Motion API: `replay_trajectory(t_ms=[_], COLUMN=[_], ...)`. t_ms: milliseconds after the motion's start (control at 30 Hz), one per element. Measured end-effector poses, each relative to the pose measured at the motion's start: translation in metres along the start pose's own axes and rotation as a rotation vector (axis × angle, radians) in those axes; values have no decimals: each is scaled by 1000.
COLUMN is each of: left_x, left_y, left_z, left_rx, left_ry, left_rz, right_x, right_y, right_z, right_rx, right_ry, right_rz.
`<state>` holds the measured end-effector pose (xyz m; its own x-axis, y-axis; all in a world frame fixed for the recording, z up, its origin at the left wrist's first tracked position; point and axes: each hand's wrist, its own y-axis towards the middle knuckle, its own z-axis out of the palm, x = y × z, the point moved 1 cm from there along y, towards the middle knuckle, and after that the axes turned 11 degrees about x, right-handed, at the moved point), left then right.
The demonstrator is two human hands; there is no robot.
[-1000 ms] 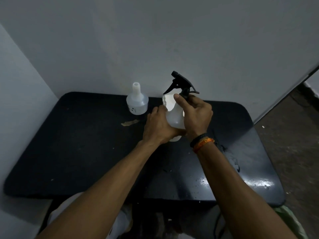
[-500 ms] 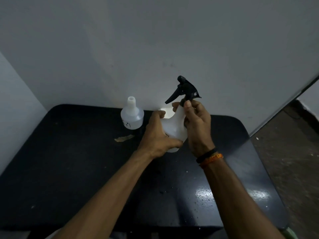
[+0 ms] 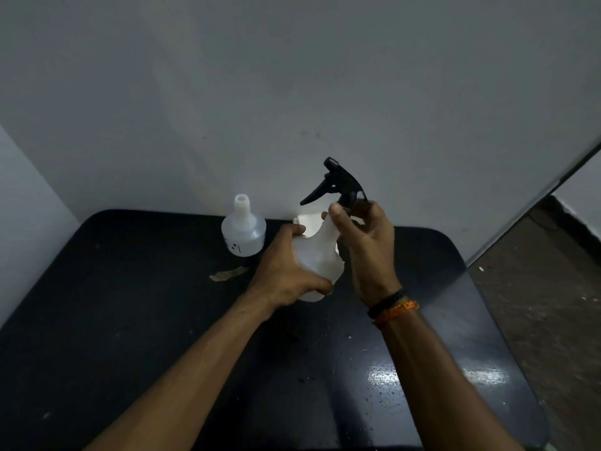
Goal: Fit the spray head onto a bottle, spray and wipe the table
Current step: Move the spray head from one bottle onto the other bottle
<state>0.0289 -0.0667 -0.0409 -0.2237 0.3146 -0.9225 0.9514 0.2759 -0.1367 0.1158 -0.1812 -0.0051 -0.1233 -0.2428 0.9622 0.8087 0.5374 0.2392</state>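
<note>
My left hand (image 3: 286,271) grips the body of a white plastic bottle (image 3: 320,255), held just above the black table (image 3: 130,320). A black spray head (image 3: 338,185) sits on the bottle's neck, trigger pointing left. My right hand (image 3: 364,242) pinches the collar of the spray head with thumb and fingers. A second white bottle (image 3: 243,231) with an open neck stands upright at the table's back edge, left of my hands. Something white (image 3: 305,221), partly hidden, lies behind the held bottle.
A grey wall (image 3: 292,92) rises directly behind the table. A small tan scrap (image 3: 227,274) lies on the table near the second bottle. Water droplets and a glare patch (image 3: 383,375) mark the table's right front. Bare floor (image 3: 553,304) lies to the right.
The bottle has come up off the table and tilted slightly. My right hand has shifted from the bottle's upper body to the spray head's collar. The view has tilted upward.
</note>
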Motion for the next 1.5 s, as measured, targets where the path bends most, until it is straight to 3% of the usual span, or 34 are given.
replay_trajectory(t_ms=[567, 833, 1100, 1500], left_x=[9, 26, 40, 55], left_y=[3, 1, 1, 2], left_z=[2, 3, -5, -14], left_rx=[124, 204, 230, 169], left_ry=[-20, 65, 176, 176], left_rz=[-68, -110, -136, -158], right_x=[-5, 9, 6, 13], right_y=[2, 11, 10, 10], right_z=[-7, -32, -58, -77], right_rx=[19, -214, -423, -343], right_ry=[-105, 155, 478, 827], right_rz=[34, 105, 362, 327])
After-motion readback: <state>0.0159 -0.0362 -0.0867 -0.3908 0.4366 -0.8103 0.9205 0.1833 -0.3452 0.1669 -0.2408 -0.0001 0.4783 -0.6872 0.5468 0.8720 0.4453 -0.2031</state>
